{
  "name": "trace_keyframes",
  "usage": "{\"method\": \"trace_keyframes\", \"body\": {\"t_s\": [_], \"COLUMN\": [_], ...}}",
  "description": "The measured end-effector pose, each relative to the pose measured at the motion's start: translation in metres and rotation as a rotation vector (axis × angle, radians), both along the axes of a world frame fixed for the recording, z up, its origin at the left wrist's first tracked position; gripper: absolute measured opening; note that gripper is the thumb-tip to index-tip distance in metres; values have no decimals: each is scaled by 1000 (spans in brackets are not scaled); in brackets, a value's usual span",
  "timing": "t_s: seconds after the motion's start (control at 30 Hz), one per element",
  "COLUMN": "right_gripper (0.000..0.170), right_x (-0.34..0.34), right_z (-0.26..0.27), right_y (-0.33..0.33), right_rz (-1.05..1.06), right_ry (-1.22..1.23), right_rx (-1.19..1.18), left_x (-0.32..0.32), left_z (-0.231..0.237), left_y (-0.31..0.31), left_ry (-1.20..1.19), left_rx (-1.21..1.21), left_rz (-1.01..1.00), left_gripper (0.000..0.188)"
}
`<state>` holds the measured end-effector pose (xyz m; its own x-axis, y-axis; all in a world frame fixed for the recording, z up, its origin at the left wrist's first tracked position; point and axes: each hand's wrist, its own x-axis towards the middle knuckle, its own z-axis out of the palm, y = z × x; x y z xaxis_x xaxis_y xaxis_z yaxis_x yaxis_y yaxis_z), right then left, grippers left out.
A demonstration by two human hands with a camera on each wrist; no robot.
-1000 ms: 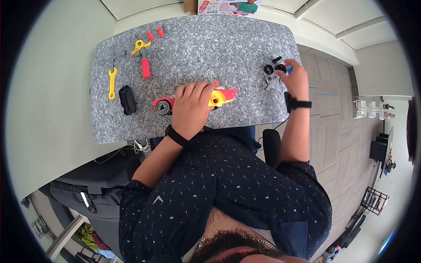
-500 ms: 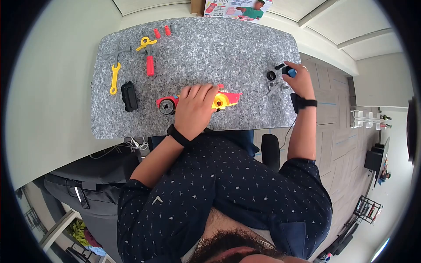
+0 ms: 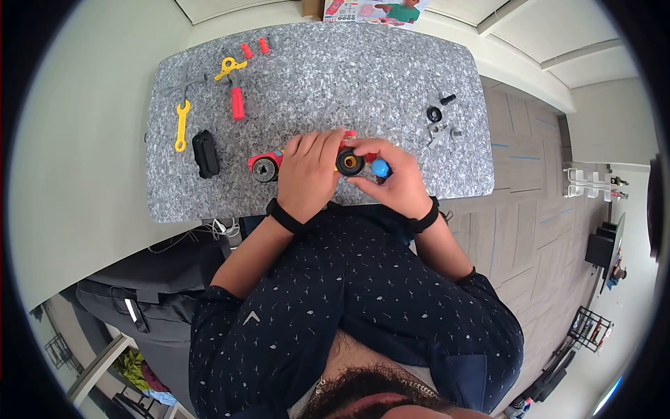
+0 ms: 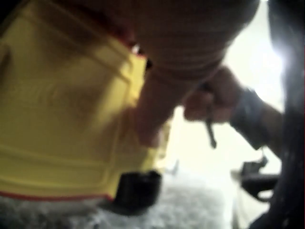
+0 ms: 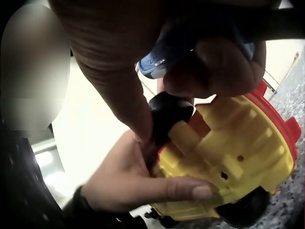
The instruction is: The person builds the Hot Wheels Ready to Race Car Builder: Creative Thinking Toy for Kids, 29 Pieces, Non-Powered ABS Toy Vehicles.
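Note:
My left hand point(image 3: 307, 167) grips a red and yellow toy car point(image 3: 264, 159) across its middle, near the table's front edge. In the right wrist view the car is tipped so its yellow underside point(image 5: 238, 148) shows, with the left thumb lying along it. Between thumb and fingers, my right hand point(image 3: 398, 180) pinches a black toy wheel point(image 3: 350, 172) against the car's side, over the yellow axle hub. A blue-handled tool point(image 3: 380, 167) is tucked in the same hand, its far end mostly hidden. Another wheel point(image 3: 264, 170) is on the car's left end.
At the right lie a black wheel point(image 3: 434, 114), a black bolt-like piece point(image 3: 448, 99) and grey parts point(image 3: 438, 133). On the left are a yellow wrench point(image 3: 182, 126), a red-handled hammer point(image 3: 237, 103), a grey cross-shaped tool point(image 3: 184, 87) and a black case point(image 3: 205, 153).
My right hand has picked up a black wheel from the parts at the right and carried it left to the car, the blue-handled tool still in it. The left hand keeps its hold.

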<state>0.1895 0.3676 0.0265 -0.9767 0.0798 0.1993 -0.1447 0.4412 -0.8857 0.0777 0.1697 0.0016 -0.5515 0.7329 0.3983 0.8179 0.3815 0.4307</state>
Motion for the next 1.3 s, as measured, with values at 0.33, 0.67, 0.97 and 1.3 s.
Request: {"method": "trace_keyframes", "body": {"t_s": [0.33, 0.67, 0.97, 1.3], "right_gripper": [52, 57, 44, 21], "right_x": [7, -22, -34, -30], "right_z": [9, -49, -67, -27], "right_y": [50, 160, 167, 121], "right_rz": [-344, -663, -592, -418], "right_ry": [-12, -342, -432, -167], "right_rx": [314, 715, 748, 211], "left_x": [1, 1, -1, -2], "left_z": [6, 11, 3, 13], "left_y": [0, -2, -1, -6], "left_ry": [-18, -33, -37, -47], "left_rx": [-21, -17, 59, 77], "left_rz": [-4, -38, -42, -103], "left_gripper": [79, 86, 92, 77]}}
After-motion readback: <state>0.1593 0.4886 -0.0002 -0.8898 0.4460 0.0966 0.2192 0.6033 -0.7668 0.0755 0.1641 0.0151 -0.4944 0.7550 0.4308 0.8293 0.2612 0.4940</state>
